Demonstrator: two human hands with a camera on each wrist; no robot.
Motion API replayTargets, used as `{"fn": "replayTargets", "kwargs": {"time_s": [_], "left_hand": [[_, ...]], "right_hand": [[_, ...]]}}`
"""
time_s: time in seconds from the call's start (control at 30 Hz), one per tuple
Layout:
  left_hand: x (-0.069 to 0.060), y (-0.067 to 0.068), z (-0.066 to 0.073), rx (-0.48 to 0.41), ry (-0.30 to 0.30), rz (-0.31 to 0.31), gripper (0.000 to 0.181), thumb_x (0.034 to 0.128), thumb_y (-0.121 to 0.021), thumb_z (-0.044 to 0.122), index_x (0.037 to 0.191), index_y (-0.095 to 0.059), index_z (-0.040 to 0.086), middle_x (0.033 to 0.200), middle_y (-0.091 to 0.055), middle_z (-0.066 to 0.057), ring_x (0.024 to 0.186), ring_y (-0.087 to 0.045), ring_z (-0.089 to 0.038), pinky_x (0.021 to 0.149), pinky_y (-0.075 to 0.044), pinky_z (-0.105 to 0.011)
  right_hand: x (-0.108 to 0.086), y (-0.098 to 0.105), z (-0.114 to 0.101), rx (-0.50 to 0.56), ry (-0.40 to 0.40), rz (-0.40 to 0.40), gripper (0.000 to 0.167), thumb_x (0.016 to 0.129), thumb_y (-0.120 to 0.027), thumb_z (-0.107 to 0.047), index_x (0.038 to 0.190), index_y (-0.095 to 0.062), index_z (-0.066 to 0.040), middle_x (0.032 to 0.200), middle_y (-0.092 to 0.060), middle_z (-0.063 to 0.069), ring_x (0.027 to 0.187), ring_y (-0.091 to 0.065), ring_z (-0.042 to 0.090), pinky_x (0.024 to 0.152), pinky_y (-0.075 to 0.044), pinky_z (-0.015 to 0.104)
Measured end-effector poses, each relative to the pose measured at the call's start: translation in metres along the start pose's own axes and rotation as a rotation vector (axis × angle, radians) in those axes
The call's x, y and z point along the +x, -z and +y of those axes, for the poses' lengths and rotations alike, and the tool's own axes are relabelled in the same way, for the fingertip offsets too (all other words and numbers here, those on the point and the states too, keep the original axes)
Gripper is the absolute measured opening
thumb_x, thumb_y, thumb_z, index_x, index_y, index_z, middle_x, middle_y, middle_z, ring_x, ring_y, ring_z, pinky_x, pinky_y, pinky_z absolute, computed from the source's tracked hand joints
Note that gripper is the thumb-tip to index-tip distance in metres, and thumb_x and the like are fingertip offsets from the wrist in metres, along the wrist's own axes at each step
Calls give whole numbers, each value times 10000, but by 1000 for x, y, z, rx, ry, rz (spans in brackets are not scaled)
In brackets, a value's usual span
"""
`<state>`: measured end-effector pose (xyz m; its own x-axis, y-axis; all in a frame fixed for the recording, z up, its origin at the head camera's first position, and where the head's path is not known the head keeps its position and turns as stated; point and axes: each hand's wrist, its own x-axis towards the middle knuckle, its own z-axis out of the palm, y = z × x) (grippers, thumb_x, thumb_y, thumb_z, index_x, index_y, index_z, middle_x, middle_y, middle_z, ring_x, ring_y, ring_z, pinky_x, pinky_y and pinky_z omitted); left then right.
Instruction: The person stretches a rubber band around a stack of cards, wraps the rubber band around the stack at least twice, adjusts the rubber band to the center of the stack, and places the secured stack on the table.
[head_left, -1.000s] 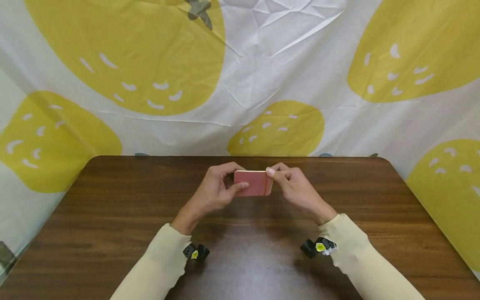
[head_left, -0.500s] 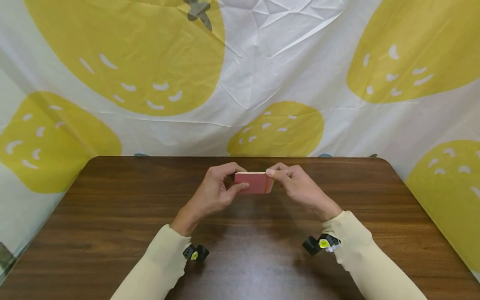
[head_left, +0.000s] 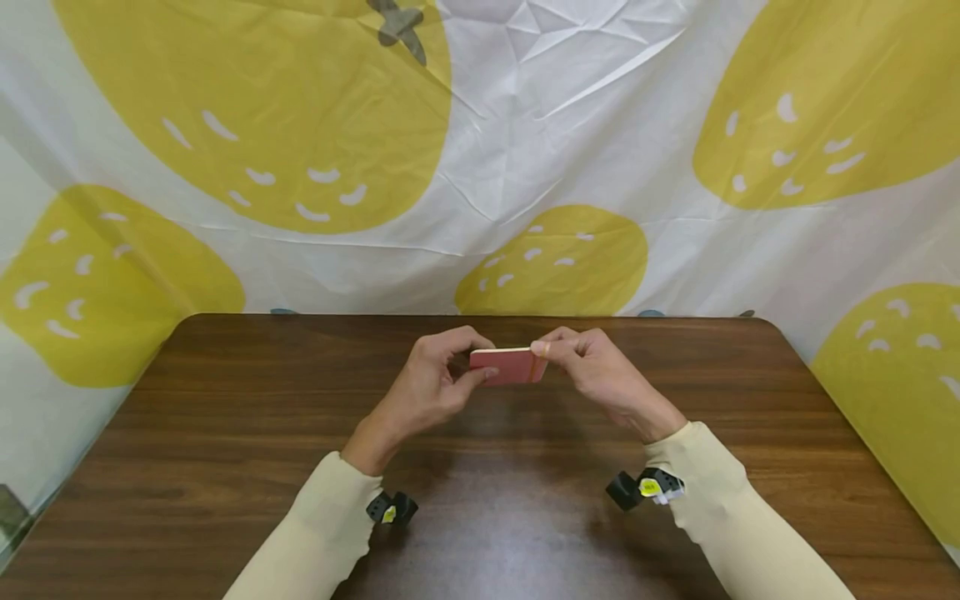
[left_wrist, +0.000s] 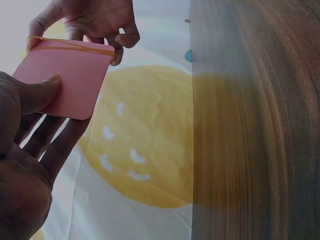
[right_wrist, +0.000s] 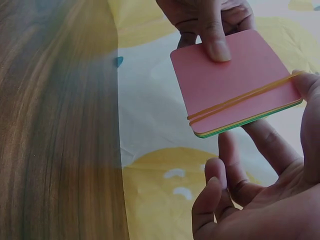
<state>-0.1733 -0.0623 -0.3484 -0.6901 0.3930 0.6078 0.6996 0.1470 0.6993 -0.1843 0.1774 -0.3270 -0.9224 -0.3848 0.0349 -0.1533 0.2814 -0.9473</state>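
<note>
A stack of square coloured cards [head_left: 506,368], pink on top with yellow and green edges below, is held above the table and tilted. My left hand [head_left: 435,379] grips its left side, thumb on the pink face and fingers underneath. Around the right end of the stack runs an orange rubber band [right_wrist: 240,102], lying as two strands across the pink face. My right hand [head_left: 607,379] is at that end; its thumb pinches the band at the edge of the cards, seen in the right wrist view. The other right fingers are loosely bent below the stack.
A dark brown wooden table [head_left: 262,450] lies under both hands. Behind it hangs a white cloth [head_left: 510,150] with large yellow fruit shapes. Both wrists wear small black cameras over cream sleeves [head_left: 315,517].
The stack has tipped so its pink face looks narrower in the head view. My right wrist has shifted slightly to the right, and the band now shows over the right thumb.
</note>
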Motion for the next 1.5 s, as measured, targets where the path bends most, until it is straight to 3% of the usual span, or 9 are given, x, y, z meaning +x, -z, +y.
{"fn": "replayTargets", "kwargs": {"time_s": [0.37,0.5,0.6,0.93,1.13,1.3,1.5], "left_hand": [[-1,0,0,8,-13,-2,135,855,-766,-61,922,-697,34,885,-689,-58,761,-633,-153,593,-579,-364],[-2,0,-1,23,-20,-12,134,857,-769,-53,933,-699,33,884,-686,-51,756,-630,-149,601,-575,-339],[-3,0,-2,32,-18,-21,135,859,-770,-48,944,-698,29,885,-685,-52,753,-634,-149,603,-580,-357],[-4,-1,-3,41,-16,-16,132,858,-782,-26,949,-698,20,885,-690,-62,759,-643,-157,613,-584,-357],[-4,-1,-3,15,83,-2,155,849,-805,10,962,-700,2,863,-693,-79,657,-617,-166,584,-538,-285],[-4,1,-3,-36,173,2,161,854,-802,11,980,-703,-5,851,-683,-90,604,-586,-213,555,-492,-261],[-2,4,-1,-105,226,7,173,857,-803,18,999,-709,-12,901,-693,-103,651,-634,-224,595,-540,-285]], "right_hand": [[-1,-1,0,-78,10,79,300,966,-671,-204,775,-768,6,1038,-702,116,1036,-607,264,941,-441,413],[-1,-1,0,-64,9,106,214,944,-719,-200,932,-775,7,1010,-724,90,998,-607,250,898,-461,377],[-2,-1,0,-57,9,112,240,933,-742,-195,1058,-755,9,1002,-733,79,973,-602,243,864,-472,356],[-5,0,0,-66,18,98,217,948,-733,-223,1048,-754,-32,998,-728,64,937,-617,238,833,-482,362],[-9,1,-1,-54,132,114,197,944,-748,-219,1088,-762,-84,1007,-740,61,831,-655,223,748,-523,332],[-9,0,1,-69,247,166,126,910,-777,-126,1021,-772,-65,928,-742,48,751,-659,185,673,-533,289],[-8,-3,4,-76,290,213,79,906,-774,-90,970,-772,-43,882,-736,44,684,-626,141,611,-503,256]]}}
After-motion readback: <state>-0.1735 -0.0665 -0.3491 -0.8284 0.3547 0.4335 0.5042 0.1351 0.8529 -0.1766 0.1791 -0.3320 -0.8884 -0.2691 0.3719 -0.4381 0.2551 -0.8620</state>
